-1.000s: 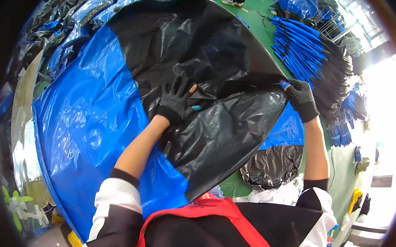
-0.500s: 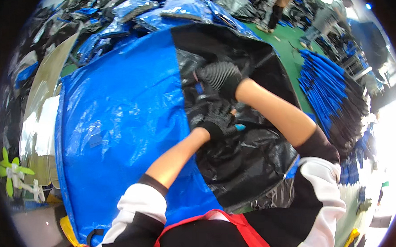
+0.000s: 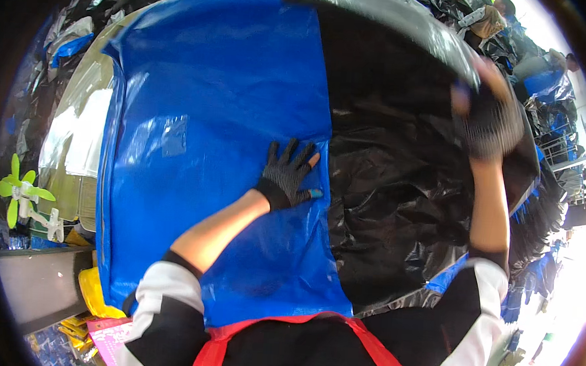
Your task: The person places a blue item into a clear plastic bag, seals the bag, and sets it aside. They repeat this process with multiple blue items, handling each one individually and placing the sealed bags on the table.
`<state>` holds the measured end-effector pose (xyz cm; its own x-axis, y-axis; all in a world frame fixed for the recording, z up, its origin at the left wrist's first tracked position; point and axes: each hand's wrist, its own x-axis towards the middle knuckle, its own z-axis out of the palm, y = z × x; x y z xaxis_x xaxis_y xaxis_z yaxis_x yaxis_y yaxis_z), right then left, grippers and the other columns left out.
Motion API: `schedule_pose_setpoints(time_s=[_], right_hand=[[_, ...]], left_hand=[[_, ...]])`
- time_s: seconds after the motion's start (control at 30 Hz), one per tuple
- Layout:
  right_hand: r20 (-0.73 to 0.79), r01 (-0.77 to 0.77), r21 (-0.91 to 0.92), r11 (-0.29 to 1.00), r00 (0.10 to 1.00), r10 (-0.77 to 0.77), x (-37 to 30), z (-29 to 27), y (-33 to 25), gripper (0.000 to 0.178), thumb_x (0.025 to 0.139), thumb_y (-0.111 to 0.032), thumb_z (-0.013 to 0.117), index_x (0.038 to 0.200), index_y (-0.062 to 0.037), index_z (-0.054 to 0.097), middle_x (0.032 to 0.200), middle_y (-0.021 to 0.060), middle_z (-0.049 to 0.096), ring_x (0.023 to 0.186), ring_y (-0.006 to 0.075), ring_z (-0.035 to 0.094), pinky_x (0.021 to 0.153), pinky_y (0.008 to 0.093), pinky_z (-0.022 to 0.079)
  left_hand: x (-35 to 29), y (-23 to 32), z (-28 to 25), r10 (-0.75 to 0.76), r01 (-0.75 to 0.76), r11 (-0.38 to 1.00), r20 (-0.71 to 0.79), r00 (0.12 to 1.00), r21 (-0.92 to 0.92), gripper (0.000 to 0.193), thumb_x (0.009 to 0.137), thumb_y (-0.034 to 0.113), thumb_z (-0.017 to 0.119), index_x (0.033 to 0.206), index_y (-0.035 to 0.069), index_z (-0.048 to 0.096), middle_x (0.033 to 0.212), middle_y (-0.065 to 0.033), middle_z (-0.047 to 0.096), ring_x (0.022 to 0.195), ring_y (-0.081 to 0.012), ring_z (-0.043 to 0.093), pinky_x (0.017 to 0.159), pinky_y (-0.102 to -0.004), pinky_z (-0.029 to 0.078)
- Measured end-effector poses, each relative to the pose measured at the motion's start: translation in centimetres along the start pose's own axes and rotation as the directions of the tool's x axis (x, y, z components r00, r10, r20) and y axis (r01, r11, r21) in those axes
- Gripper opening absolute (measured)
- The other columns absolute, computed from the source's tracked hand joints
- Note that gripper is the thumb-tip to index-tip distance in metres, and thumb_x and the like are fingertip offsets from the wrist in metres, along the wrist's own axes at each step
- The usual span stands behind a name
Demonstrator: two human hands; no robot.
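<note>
A large glossy sheet, part blue (image 3: pixel 226 73) and part black (image 3: pixel 393 168), is spread in front of me. A fairly straight seam divides the two colours. On the blue part, close to the seam, my left hand (image 3: pixel 287 173) lies flat with its fingers spread, in a dark knit glove with some fingertips bare. My right hand (image 3: pixel 488 120), in the same kind of glove, is at the far right edge of the black part. Motion smears its fingers, so whether it grips the edge is unclear. The black part is creased, and its far edge is curved and blurred.
A light-green fan (image 3: pixel 24 191) stands at the left beside a clear plastic sheet (image 3: pixel 76 138). Yellow packets (image 3: pixel 95 292) lie at the lower left. Piles of dark and blue plastic surround the work, and a person (image 3: pixel 490 21) is at the far right.
My right hand has swept right and outward from the middle of the black part. My left hand has shifted left onto the blue part, and the far side of the sheet now reaches higher.
</note>
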<state>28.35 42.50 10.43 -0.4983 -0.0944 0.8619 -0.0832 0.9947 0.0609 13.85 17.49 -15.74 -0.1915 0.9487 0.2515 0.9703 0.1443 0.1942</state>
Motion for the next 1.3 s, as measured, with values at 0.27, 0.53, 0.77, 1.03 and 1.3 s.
schedule_pose_setpoints(time_s=[0.27, 0.53, 0.77, 1.03, 1.3], right_hand=[[0.860, -0.376, -0.317, 0.871, 0.273, 0.431, -22.0, -12.5, -15.8, 0.024, 0.088, -0.030, 0.062, 0.099, -0.0104, 0.071, 0.086, 0.0105, 0.067, 0.079, 0.0350, 0.061, 0.088, 0.0448, 0.043], [0.518, 0.006, -0.334, 0.943, 0.837, 0.178, -24.8, -9.0, -18.3, 0.049, 0.074, -0.013, 0.061, 0.123, -0.0129, 0.058, 0.124, 0.0180, 0.056, 0.116, 0.0398, 0.051, 0.098, 0.0576, 0.034], [0.829, -0.160, -0.111, 0.981, 0.529, 0.180, -22.4, -7.4, -17.2, 0.040, 0.078, -0.017, 0.061, 0.118, -0.0188, 0.063, 0.116, 0.0085, 0.063, 0.120, 0.0324, 0.052, 0.105, 0.0622, 0.023], [0.919, -0.366, -0.071, 0.928, 0.338, 0.204, -25.6, -12.3, -14.3, 0.028, 0.083, -0.031, 0.064, 0.110, -0.0240, 0.070, 0.126, 0.0197, 0.057, 0.120, 0.0400, 0.048, 0.104, 0.0464, 0.035], [0.978, -0.344, -0.092, 0.934, 0.147, 0.150, -26.0, -10.1, -12.2, 0.031, 0.077, -0.024, 0.068, 0.106, -0.0329, 0.070, 0.129, 0.0157, 0.055, 0.126, 0.0386, 0.043, 0.105, 0.0471, 0.035]], left_hand=[[-3.5, 0.6, -1.7, -0.080, 0.081, 0.996, -0.010, 0.997, 0.042, 0.071, 0.086, 0.051, 0.058, 0.141, 0.009, 0.040, 0.142, -0.0164, 0.041, 0.131, -0.0372, 0.036, 0.107, -0.0551, 0.026], [-6.4, 1.8, -0.7, -0.169, 0.169, 0.986, -0.039, 0.985, -0.007, 0.068, 0.088, 0.049, 0.055, 0.140, 0.008, 0.041, 0.134, -0.0171, 0.047, 0.125, -0.0340, 0.043, 0.103, -0.0509, 0.032], [-7.6, 3.3, -0.8, -0.178, 0.176, 0.982, -0.028, 0.984, -0.075, 0.065, 0.090, 0.048, 0.053, 0.139, 0.007, 0.043, 0.128, -0.0177, 0.052, 0.119, -0.0313, 0.049, 0.101, -0.0473, 0.037], [-10.2, -0.3, -2.1, -0.194, 0.203, 0.931, 0.061, 0.979, -0.303, 0.062, 0.092, 0.047, 0.050, 0.138, 0.005, 0.044, 0.121, -0.0184, 0.058, 0.113, -0.0282, 0.055, 0.098, -0.0431, 0.043], [-20.9, 3.4, -16.9, 0.643, 0.319, 0.513, 0.602, 0.472, -0.797, 0.059, 0.095, 0.045, 0.047, 0.137, 0.004, 0.045, 0.114, -0.0191, 0.064, 0.106, -0.0251, 0.062, 0.094, -0.0390, 0.049]])
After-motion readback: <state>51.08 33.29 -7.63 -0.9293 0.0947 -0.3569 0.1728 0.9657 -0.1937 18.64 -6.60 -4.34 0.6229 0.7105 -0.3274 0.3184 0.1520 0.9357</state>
